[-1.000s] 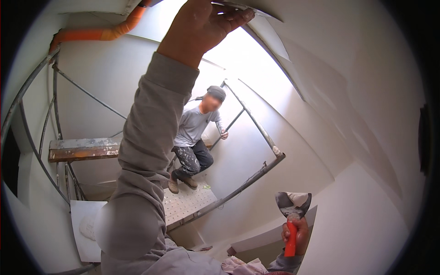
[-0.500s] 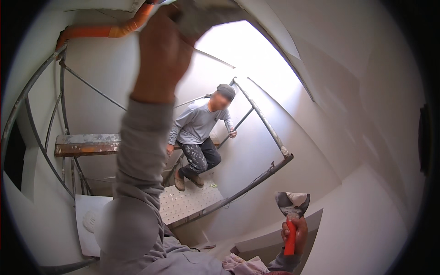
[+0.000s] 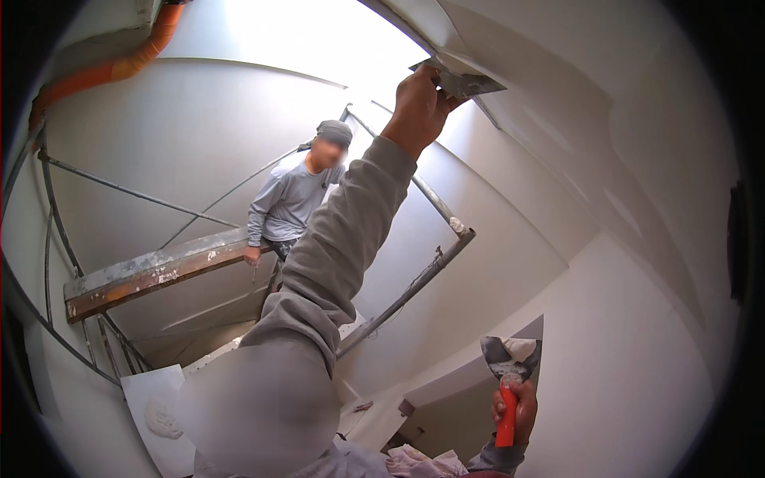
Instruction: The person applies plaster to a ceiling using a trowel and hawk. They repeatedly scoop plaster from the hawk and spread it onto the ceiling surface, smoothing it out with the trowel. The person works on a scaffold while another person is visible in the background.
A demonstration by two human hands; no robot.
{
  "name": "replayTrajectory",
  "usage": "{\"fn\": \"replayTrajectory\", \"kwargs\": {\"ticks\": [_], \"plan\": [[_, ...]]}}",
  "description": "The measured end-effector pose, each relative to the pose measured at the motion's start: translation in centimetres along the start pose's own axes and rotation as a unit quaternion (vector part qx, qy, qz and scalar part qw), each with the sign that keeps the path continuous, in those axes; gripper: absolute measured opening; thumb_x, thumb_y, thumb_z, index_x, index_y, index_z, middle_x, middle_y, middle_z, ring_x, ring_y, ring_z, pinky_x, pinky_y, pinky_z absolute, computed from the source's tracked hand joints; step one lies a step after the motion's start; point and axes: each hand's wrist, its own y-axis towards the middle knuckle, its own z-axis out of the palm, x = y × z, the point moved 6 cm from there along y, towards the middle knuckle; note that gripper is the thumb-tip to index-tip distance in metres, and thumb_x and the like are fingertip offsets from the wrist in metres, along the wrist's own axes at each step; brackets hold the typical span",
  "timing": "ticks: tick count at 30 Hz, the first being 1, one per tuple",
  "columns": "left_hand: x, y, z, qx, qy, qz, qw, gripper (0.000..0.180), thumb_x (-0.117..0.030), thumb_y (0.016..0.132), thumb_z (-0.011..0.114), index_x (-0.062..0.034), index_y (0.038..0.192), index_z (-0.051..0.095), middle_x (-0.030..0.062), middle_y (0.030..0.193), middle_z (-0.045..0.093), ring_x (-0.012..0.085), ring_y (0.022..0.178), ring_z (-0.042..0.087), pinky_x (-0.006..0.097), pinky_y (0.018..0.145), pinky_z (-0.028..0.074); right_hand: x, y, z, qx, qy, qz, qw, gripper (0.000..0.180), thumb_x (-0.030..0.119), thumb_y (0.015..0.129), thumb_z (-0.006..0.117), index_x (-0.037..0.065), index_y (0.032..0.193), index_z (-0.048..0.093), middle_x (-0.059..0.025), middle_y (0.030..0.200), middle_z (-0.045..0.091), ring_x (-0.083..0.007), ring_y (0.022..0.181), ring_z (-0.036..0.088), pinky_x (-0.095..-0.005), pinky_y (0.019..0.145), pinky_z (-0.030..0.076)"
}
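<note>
Raised to the top of the view, my left hand (image 3: 416, 111) is closed on a wide metal putty blade (image 3: 470, 85). This flat grey blade lies along the edge of the pale ceiling surface, beside the bright opening; whether it touches cannot be told. Lower right, my right hand (image 3: 519, 410) is wrapped round the orange handle of a putty knife (image 3: 505, 422), held upright. A lump of whitish putty sits on its dark, flared blade. My left sleeve crosses the middle of the view, partly covered by a blurred patch.
A co-worker in grey (image 3: 288, 199) is on the scaffold, beside a paint-spattered plank (image 3: 159, 275). Metal scaffold tubes (image 3: 406, 291) run left and centre. A white board (image 3: 151, 426) with a putty smear stands lower left. An orange pipe (image 3: 103, 73) bends across the upper left.
My left hand has swung right with the wide blade, up to the ceiling edge. The view has tilted and shifted. The co-worker now appears further left, legs mostly hidden by my sleeve.
</note>
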Motion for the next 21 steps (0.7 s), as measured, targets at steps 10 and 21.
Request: {"fn": "replayTrajectory", "kwargs": {"ticks": [10, 21], "plan": [[-3.3, 1.2, 1.4, 0.047, -0.031, 0.0, 0.998, 0.034, -0.009, 0.106, 0.037, 0.0181, 0.123, 0.049, 0.0262, 0.126, 0.056, 0.0381, 0.117, 0.06, 0.056, 0.108, 0.052, 0.2, 0.0, 0.3, 0.018, -0.013, 0.019, 1.0, 0.011, 0.015, 0.094, 0.053, 0.007, 0.09, 0.048, -0.0065, 0.076, 0.054, -0.0141, 0.047, 0.05, -0.0261, 0.037, 0.044], [-16.9, -6.6, 8.4, 0.277, -0.001, 0.055, 0.959, 0.032, -0.015, 0.101, 0.053, 0.0082, 0.122, 0.061, 0.0227, 0.122, 0.066, 0.0368, 0.117, 0.063, 0.054, 0.116, 0.045, 0.6, 1.2, 1.0, 0.126, 0.013, 0.018, 0.992, 0.016, 0.017, 0.094, 0.052, 0.002, 0.099, 0.05, -0.008, 0.078, 0.054, -0.0154, 0.051, 0.052, -0.0276, 0.038, 0.044]]}}
